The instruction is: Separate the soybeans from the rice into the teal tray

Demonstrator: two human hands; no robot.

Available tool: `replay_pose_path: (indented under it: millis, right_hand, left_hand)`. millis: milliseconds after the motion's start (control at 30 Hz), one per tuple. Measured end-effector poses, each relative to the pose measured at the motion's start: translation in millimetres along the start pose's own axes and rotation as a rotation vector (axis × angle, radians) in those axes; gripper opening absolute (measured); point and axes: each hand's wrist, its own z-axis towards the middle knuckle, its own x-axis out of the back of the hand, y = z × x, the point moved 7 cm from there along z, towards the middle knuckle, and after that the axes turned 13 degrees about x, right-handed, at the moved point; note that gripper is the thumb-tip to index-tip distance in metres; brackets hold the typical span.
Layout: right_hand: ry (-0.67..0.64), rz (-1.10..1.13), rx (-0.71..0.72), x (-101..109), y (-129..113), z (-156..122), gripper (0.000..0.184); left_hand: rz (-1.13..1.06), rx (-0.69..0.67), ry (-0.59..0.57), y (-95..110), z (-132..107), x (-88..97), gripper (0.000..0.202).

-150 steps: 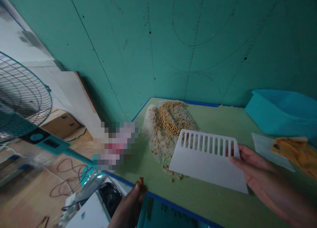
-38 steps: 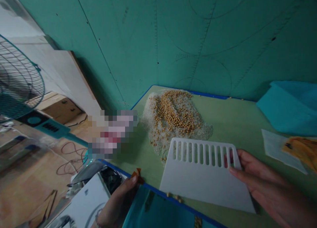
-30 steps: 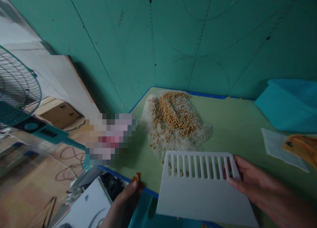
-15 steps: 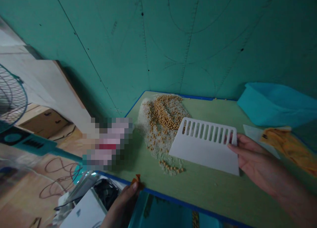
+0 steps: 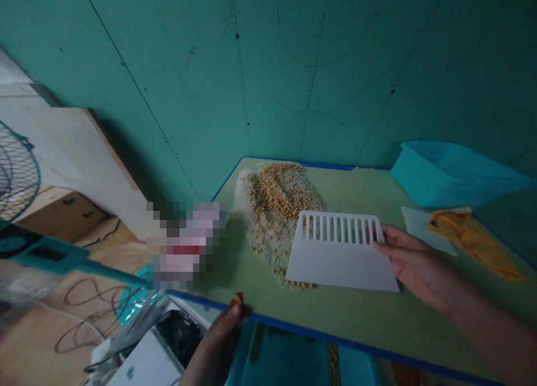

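Observation:
My right hand [image 5: 413, 266] grips the right end of a white plastic scraper [image 5: 339, 257] with a row of slots along its top edge. The scraper stands tilted on the green table [image 5: 361, 319], its lower edge against the near side of a pile of yellow beans mixed with white grains [image 5: 274, 204]. My left hand [image 5: 218, 344] is below the table's front edge, fingers closed on the rim of a teal bin [image 5: 293, 361] held under the edge. A few beans lie inside the bin.
A teal tub [image 5: 444, 173] stands at the back right beside a white sheet [image 5: 422, 226] and an orange cloth [image 5: 472, 238]. A teal wall rises behind the table. A standing fan [image 5: 25, 207] and floor cables are at the left.
The scraper went from the table's front edge, where it pushed beans over into the bin, back up to the near side of the pile. My left hand stayed on the bin.

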Motion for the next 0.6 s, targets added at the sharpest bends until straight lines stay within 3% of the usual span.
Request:
replay_pose_path:
  millis: [333, 500, 600]
  right_hand:
    - [0.032, -0.001, -0.019, -0.7, 1.2, -2.3, 0.026]
    - [-0.011, -0.007, -0.011, -4.5, -2.6, -5.1, 0.019]
    - [0.004, -0.013, -0.037, -6.1, -3.8, -7.0, 0.019]
  left_hand:
    - [0.152, -0.037, 0.005, -1.1, -7.1, -2.9, 0.023]
    - [0.101, -0.013, 0.081, -1.5, -8.1, -1.0, 0.033]
    - [0.106, -0.041, 0.068, 0.9, -11.8, -6.2, 0.028]
